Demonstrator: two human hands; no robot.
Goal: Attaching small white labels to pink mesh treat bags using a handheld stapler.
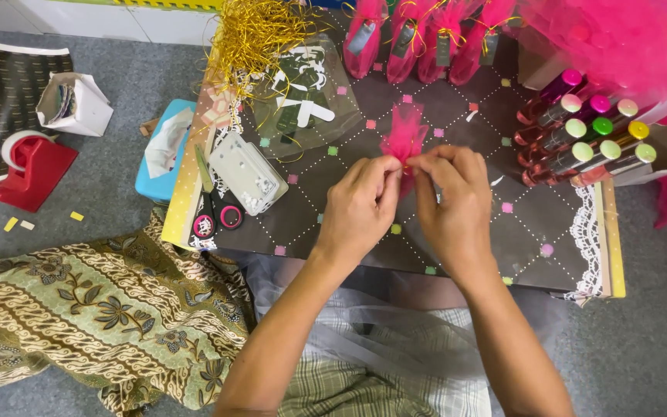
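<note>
A dark dotted counter (333, 224) fills the middle of the scene, with a patterned batik cloth (94, 309) spread near on the left. Far right lies a box of shiny tubes with coloured caps (588, 139); far centre stand wrapped pink parcels (418, 38). Pink-handled scissors (214, 212) rest left. The left hand (360, 208) and right hand (449, 205) meet at mid-counter, fingertips pinching a small pink tulle bundle (404, 135)
</note>
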